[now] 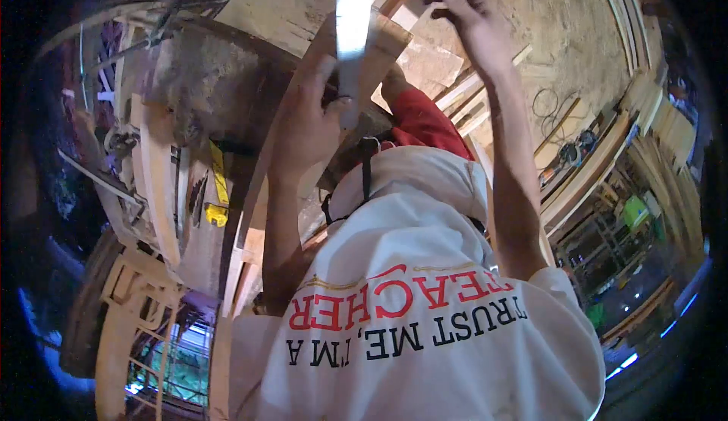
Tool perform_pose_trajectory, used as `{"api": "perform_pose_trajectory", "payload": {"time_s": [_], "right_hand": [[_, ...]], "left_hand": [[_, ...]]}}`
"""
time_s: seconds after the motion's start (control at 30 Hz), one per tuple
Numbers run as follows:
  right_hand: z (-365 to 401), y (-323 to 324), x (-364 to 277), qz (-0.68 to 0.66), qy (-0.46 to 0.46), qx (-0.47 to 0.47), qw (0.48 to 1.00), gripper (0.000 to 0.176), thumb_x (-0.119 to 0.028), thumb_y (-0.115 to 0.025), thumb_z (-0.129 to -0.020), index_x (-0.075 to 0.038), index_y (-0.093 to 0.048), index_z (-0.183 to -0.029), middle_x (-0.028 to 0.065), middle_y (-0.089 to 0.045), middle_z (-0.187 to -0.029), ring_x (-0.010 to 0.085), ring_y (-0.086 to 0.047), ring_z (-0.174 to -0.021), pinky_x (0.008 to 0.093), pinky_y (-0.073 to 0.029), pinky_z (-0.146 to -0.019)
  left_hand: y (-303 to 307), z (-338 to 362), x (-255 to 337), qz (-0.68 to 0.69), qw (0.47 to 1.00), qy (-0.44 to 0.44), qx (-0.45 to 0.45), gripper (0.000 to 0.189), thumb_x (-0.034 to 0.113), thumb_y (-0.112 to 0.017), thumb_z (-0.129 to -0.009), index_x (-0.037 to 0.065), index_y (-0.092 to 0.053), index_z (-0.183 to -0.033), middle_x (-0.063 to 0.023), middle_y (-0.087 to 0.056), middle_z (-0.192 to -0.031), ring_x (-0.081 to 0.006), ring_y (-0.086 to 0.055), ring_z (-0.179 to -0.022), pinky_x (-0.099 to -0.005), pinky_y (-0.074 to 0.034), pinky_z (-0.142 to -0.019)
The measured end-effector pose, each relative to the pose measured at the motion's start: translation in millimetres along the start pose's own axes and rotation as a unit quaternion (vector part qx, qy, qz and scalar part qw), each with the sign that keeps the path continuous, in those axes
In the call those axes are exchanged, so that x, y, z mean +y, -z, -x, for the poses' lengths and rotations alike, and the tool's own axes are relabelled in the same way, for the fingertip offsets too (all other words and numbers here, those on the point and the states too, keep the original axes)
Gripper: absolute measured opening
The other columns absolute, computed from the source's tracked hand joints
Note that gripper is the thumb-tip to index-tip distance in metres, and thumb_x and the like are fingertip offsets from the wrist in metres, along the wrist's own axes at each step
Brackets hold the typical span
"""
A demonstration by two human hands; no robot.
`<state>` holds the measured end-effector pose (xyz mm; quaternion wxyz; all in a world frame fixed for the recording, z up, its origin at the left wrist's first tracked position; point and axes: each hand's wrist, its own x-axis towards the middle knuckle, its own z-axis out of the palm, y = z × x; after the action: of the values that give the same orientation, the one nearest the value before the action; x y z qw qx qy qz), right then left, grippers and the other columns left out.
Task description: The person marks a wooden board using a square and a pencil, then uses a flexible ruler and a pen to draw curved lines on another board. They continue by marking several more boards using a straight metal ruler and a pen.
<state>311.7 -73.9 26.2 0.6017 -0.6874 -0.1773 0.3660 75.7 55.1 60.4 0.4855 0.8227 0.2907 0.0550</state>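
Note:
My left hand (307,121) is raised in front of me and grips the lower end of a flat grey metal strip (355,19), perhaps a ruler or a saw blade, which stands upright against a curved wooden board (390,38). My right hand (459,4) reaches further out, with its fingers pinched on a small dark thing at the board's top edge; I cannot tell what it is. Below both arms are my white printed shirt (425,269) and red shorts (425,121).
A workbench (201,246) on the left holds wooden slats and a yellow tool (218,186). The floor (546,26) is covered in sawdust, with cables (553,110) lying on it. Shelves with a green box (635,212) stand at the right. Wooden frames (129,307) lean at the lower left.

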Motion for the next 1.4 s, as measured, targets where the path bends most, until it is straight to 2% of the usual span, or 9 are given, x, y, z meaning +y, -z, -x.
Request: {"api": "perform_pose_trajectory", "payload": {"time_s": [0.07,0.17,0.3,0.37,0.47,0.57,0.67,1.0,1.4], "right_hand": [[-2,-5,29,-0.133,-0.070,-0.023,0.988,0.043,-0.035,-0.063,-0.101,0.003,-0.067,-0.121,0.0079,-0.069,-0.109,0.0156,-0.064,-0.100,0.0327,-0.050,-0.090],[-6,-9,51,-0.220,-0.105,-0.015,0.970,0.036,-0.027,-0.067,-0.100,0.004,-0.068,-0.117,0.0104,-0.069,-0.109,0.0171,-0.065,-0.097,0.0315,-0.051,-0.087],[-15,-14,56,-0.212,-0.105,0.005,0.972,0.023,-0.017,-0.068,-0.099,0.004,-0.069,-0.109,0.0104,-0.071,-0.100,0.0166,-0.065,-0.086,0.0301,-0.053,-0.077],[-22,-16,50,-0.235,-0.093,0.022,0.967,0.021,-0.015,-0.067,-0.099,0.004,-0.070,-0.106,0.0100,-0.071,-0.096,0.0157,-0.065,-0.081,0.0295,-0.053,-0.073],[-31,-14,49,-0.191,-0.134,-0.025,0.972,0.020,-0.016,-0.067,-0.099,0.003,-0.071,-0.104,0.0088,-0.072,-0.092,0.0144,-0.065,-0.078,0.0294,-0.052,-0.069],[-38,-16,57,-0.193,-0.115,-0.068,0.972,0.025,-0.019,-0.067,-0.099,0.003,-0.070,-0.111,0.0081,-0.072,-0.094,0.0142,-0.066,-0.080,0.0287,-0.052,-0.070],[-31,-24,66,-0.160,-0.119,-0.034,0.979,0.025,-0.024,-0.069,-0.098,-0.001,-0.071,-0.109,0.0011,-0.069,-0.090,0.0116,-0.061,-0.080,0.0280,-0.048,-0.073],[-33,-33,60,-0.197,-0.119,-0.010,0.973,0.018,-0.018,-0.072,-0.095,-0.001,-0.073,-0.102,0.0048,-0.073,-0.094,0.0133,-0.066,-0.081,0.0296,-0.051,-0.077],[-37,-26,70,-0.127,-0.139,-0.015,0.982,0.019,-0.023,-0.074,-0.094,-0.004,-0.073,-0.095,-0.0012,-0.068,-0.081,0.0094,-0.058,-0.069,0.0261,-0.045,-0.066]], "left_hand": [[4,-6,9,-0.009,0.973,0.153,-0.170,0.041,0.004,-0.070,-0.086,0.003,-0.057,-0.125,-0.0195,-0.066,-0.118,-0.0345,-0.065,-0.110,-0.0442,-0.050,-0.095],[-8,-1,-9,-0.015,0.989,0.098,-0.109,0.040,0.003,-0.069,-0.085,0.005,-0.058,-0.123,-0.0208,-0.067,-0.113,-0.0363,-0.066,-0.106,-0.0455,-0.051,-0.090],[-24,6,-16,0.093,0.982,0.159,-0.046,0.039,0.002,-0.068,-0.085,0.005,-0.058,-0.123,-0.0198,-0.065,-0.116,-0.0377,-0.064,-0.107,-0.0450,-0.051,-0.092],[-30,11,-10,-0.081,0.992,0.041,0.084,0.037,-0.002,-0.066,-0.083,0.005,-0.061,-0.119,-0.0183,-0.061,-0.115,-0.0380,-0.060,-0.111,-0.0466,-0.049,-0.095],[-45,19,-13,-0.074,0.990,0.044,0.109,0.043,-0.001,-0.068,-0.082,0.008,-0.061,-0.124,-0.0181,-0.055,-0.126,-0.0394,-0.051,-0.122,-0.0477,-0.045,-0.101],[-56,27,-24,-0.074,0.983,0.031,0.165,0.047,0.000,-0.069,-0.082,0.009,-0.061,-0.127,-0.0173,-0.055,-0.125,-0.0396,-0.050,-0.122,-0.0487,-0.045,-0.100],[-58,30,-29,-0.088,0.979,0.048,0.179,0.046,0.002,-0.069,-0.083,0.010,-0.062,-0.128,-0.0161,-0.056,-0.123,-0.0386,-0.051,-0.121,-0.0478,-0.045,-0.100],[-61,33,-42,-0.087,0.976,0.027,0.196,0.037,0.010,-0.069,-0.086,0.012,-0.066,-0.123,-0.0131,-0.058,-0.116,-0.0358,-0.054,-0.113,-0.0475,-0.045,-0.098],[-60,32,-44,-0.084,0.975,0.016,0.204,0.030,0.012,-0.068,-0.088,0.009,-0.068,-0.118,-0.0110,-0.060,-0.112,-0.0341,-0.055,-0.111,-0.0465,-0.045,-0.096]]}}
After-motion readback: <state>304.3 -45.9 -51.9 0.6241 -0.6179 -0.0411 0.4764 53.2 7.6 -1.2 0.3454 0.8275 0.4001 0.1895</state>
